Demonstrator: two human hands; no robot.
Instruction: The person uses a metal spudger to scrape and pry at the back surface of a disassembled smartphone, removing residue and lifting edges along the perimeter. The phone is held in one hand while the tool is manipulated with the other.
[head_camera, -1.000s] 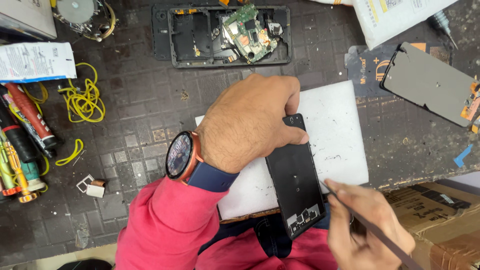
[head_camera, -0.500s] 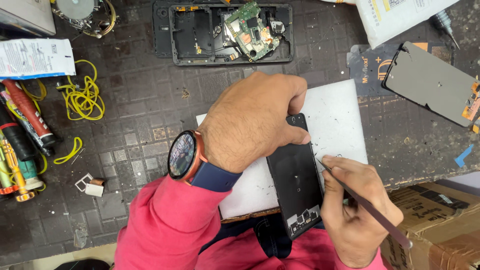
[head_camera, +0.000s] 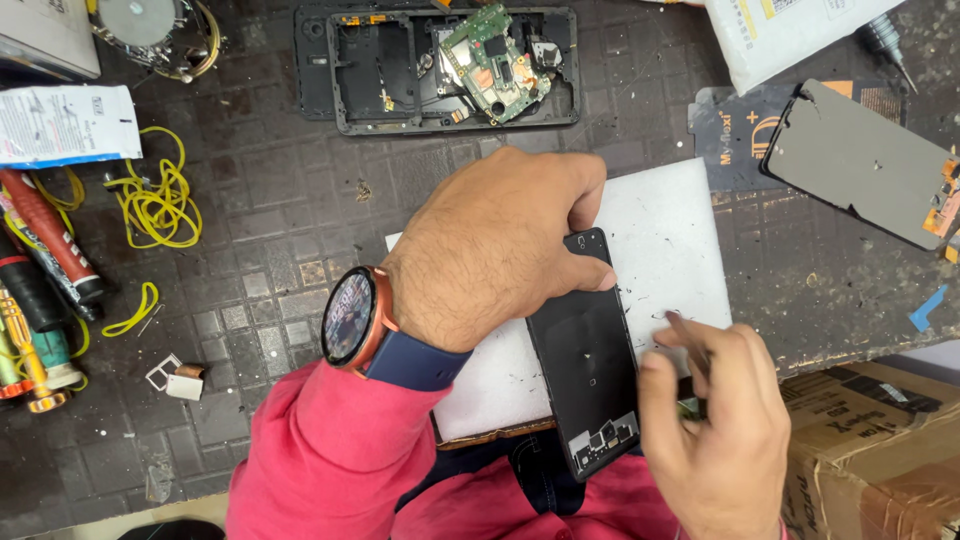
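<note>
My left hand clamps the top of the flat black phone frame against the white work pad so it cannot slide, while my right hand, fingers bunched together, works its right edge.

a white packet with blue print is lying flat at the left edge of the bench, and a white printed pouch is sitting at the top right corner. a detached grey display panel is resting face down at the right on a dark printed sheet, while a brown cardboard box is standing below the bench edge at bottom right.
</note>
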